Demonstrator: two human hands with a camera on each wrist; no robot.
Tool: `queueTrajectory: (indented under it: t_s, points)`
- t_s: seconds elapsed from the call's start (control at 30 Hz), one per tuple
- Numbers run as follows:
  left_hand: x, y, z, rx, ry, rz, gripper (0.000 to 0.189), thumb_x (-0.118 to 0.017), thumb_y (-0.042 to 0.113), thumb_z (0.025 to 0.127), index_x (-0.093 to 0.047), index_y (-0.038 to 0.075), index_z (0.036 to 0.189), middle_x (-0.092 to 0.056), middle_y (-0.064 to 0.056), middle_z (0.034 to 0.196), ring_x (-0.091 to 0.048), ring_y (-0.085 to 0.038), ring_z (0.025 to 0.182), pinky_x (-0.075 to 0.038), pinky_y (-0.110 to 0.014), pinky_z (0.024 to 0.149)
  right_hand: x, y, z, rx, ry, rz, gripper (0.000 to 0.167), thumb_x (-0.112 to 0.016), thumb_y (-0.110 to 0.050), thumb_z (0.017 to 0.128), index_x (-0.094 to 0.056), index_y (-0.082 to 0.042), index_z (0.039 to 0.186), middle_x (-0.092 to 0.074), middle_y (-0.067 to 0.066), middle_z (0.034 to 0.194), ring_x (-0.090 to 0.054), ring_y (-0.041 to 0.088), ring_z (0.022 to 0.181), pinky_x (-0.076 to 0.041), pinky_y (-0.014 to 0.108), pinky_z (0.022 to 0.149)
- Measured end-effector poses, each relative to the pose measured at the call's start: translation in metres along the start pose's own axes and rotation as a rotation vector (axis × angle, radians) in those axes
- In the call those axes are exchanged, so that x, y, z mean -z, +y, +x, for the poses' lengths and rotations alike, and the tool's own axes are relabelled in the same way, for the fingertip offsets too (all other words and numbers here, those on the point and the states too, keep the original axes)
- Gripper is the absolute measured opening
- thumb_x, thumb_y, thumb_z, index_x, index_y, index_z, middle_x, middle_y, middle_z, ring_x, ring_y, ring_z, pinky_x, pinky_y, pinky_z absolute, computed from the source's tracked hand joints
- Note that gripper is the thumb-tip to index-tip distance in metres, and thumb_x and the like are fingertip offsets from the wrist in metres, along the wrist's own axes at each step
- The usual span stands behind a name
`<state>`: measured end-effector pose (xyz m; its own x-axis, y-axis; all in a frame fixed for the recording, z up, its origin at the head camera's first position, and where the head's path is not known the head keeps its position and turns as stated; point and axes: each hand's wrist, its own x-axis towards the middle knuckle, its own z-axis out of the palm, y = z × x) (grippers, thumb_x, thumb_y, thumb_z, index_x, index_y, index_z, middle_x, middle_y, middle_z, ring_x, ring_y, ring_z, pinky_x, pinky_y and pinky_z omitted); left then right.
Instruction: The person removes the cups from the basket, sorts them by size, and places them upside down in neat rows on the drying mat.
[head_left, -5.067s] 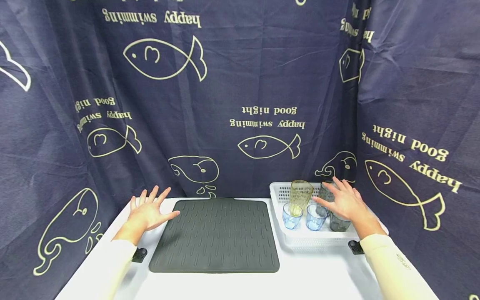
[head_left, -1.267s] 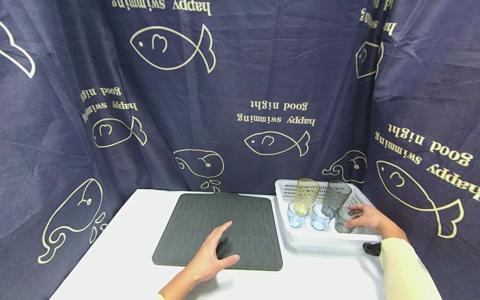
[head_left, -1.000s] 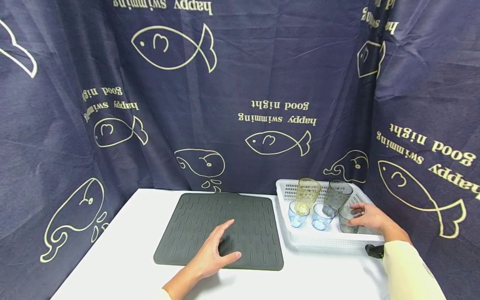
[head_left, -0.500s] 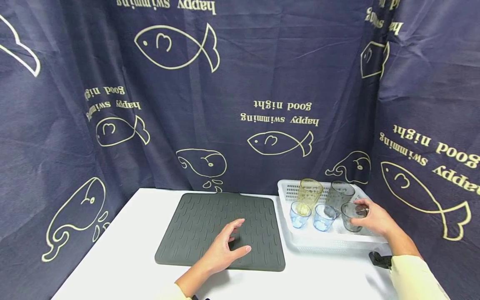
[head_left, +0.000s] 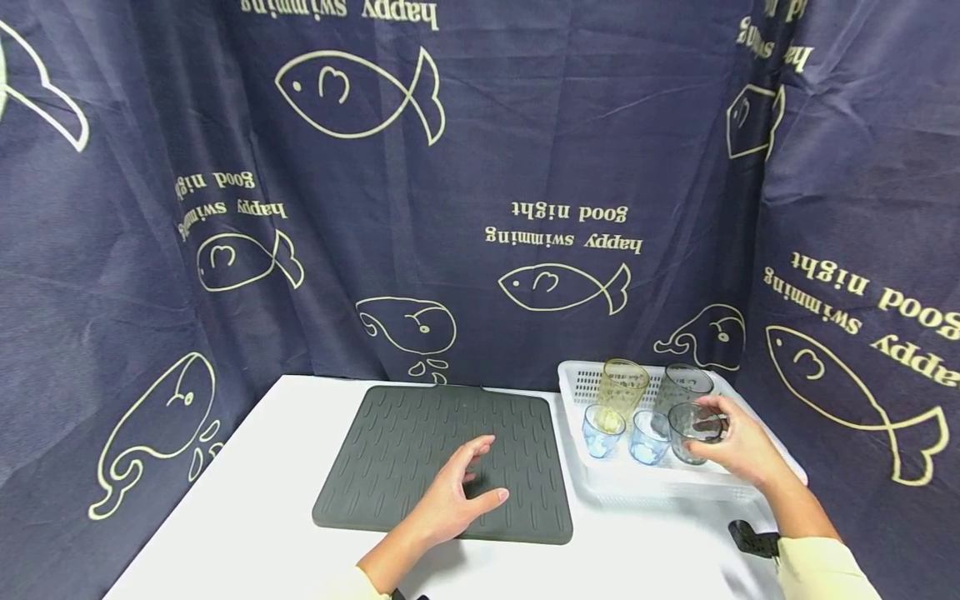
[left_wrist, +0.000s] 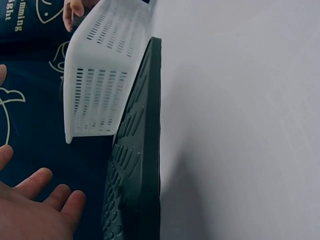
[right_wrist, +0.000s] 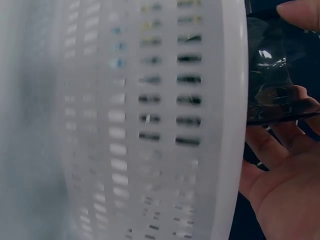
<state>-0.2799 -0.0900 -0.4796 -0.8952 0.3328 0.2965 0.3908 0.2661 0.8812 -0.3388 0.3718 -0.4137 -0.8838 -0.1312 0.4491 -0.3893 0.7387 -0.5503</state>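
Observation:
My right hand [head_left: 744,448] grips a short dark grey glass [head_left: 681,442] at the front right of the white basket [head_left: 637,481]. In the right wrist view, fingers lie on one side of this grey glass [right_wrist: 267,65] and the thumb on the other; part of it stands beyond the basket rim. Close beside it are a short blue glass [head_left: 648,446] and, farther left, another blue glass [head_left: 599,442]. Behind them stand a tall yellow glass [head_left: 618,396] and a tall grey glass [head_left: 678,390]. My left hand [head_left: 448,502], fingers loosely bent, hovers holding nothing over the dark mat [head_left: 405,442].
The ridged mat lies on a white table [head_left: 232,508], to the left of the basket. A dark blue curtain [head_left: 480,167] printed with fish closes off the back and sides. The basket's perforated wall [left_wrist: 100,100] rises past the mat in the left wrist view.
My hands began spread apart; the left came in over the mat, and the right lowered to the short grey glass and gripped it. Lately that glass has shifted left, nearer the blue one.

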Motion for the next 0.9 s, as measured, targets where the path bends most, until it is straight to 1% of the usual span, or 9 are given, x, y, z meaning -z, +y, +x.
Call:
queueTrajectory:
  t_s: [0.23,0.37,0.47,0.6,0.63,0.67,0.83,0.87,0.9]
  points:
    - [0.0,0.002,0.0,0.002,-0.003,-0.011,0.073,-0.075,0.036,0.092,-0.039,0.028,0.154,-0.045,-0.007,0.155,-0.042,-0.038,0.144,-0.041,-0.06,0.115,-0.009,-0.02,-0.004,0.049,0.025,0.129,0.071,-0.087,0.0,0.072,-0.052,0.005,0.134,-0.06,0.021,0.115,-0.062,-0.004,0.087,-0.056,0.018,0.063]
    - [-0.001,0.001,0.001,0.003,0.002,-0.002,0.073,-0.076,0.035,0.091,-0.04,0.028,0.154,-0.046,-0.006,0.155,-0.043,-0.035,0.144,-0.041,-0.059,0.115,-0.014,-0.03,-0.004,0.054,0.024,0.158,0.071,-0.087,0.0,0.073,-0.052,0.003,0.135,-0.056,0.017,0.119,-0.062,-0.003,0.09,-0.058,0.02,0.065]
    - [-0.002,0.0,0.001,-0.003,0.008,0.006,0.073,-0.077,0.036,0.091,-0.04,0.028,0.154,-0.046,-0.006,0.154,-0.044,-0.037,0.143,-0.042,-0.059,0.114,-0.016,-0.037,-0.005,0.053,0.018,0.175,0.071,-0.087,0.001,0.073,-0.052,0.003,0.136,-0.056,0.016,0.121,-0.063,-0.003,0.091,-0.059,0.021,0.067]
    - [-0.002,0.0,0.002,0.0,0.007,0.02,0.072,-0.076,0.037,0.091,-0.04,0.029,0.154,-0.047,-0.007,0.154,-0.044,-0.039,0.143,-0.043,-0.059,0.113,-0.02,-0.047,-0.005,0.06,0.015,0.178,0.072,-0.088,0.002,0.072,-0.053,0.002,0.135,-0.057,0.014,0.119,-0.062,-0.002,0.091,-0.058,0.02,0.068]
    - [-0.003,0.0,0.002,0.001,0.005,0.023,0.072,-0.076,0.038,0.091,-0.04,0.029,0.154,-0.047,-0.006,0.154,-0.044,-0.039,0.143,-0.043,-0.059,0.113,-0.02,-0.049,-0.006,0.063,0.013,0.183,0.072,-0.088,0.003,0.071,-0.053,0.002,0.135,-0.057,0.011,0.119,-0.062,0.0,0.092,-0.058,0.02,0.069]
    - [-0.003,0.0,0.003,0.001,0.004,0.026,0.072,-0.076,0.038,0.091,-0.04,0.03,0.154,-0.047,-0.006,0.154,-0.044,-0.039,0.142,-0.043,-0.059,0.113,-0.021,-0.052,-0.006,0.066,0.011,0.187,0.072,-0.088,0.003,0.071,-0.054,0.002,0.134,-0.057,0.01,0.119,-0.063,0.0,0.092,-0.058,0.02,0.069]
    - [-0.004,0.002,0.005,-0.012,-0.001,0.026,0.071,-0.075,0.038,0.092,-0.041,0.029,0.153,-0.048,-0.006,0.153,-0.047,-0.037,0.14,-0.045,-0.057,0.112,-0.028,-0.065,-0.008,0.106,-0.014,0.263,0.071,-0.087,0.006,0.071,-0.054,0.002,0.133,-0.062,0.014,0.12,-0.067,0.005,0.092,-0.059,0.02,0.072]
    - [-0.005,0.003,0.005,-0.014,-0.003,0.025,0.071,-0.075,0.038,0.092,-0.041,0.029,0.153,-0.048,-0.006,0.153,-0.047,-0.035,0.14,-0.045,-0.057,0.112,-0.03,-0.068,-0.008,0.118,-0.018,0.276,0.07,-0.087,0.006,0.071,-0.054,0.002,0.133,-0.063,0.019,0.12,-0.068,0.006,0.092,-0.059,0.02,0.073]
    - [-0.005,0.004,0.005,-0.016,-0.005,0.025,0.071,-0.075,0.038,0.092,-0.041,0.029,0.153,-0.049,-0.006,0.153,-0.048,-0.034,0.14,-0.045,-0.056,0.112,-0.032,-0.071,-0.009,0.131,-0.024,0.285,0.07,-0.087,0.006,0.071,-0.054,0.002,0.133,-0.063,0.02,0.12,-0.069,0.008,0.092,-0.06,0.02,0.074]
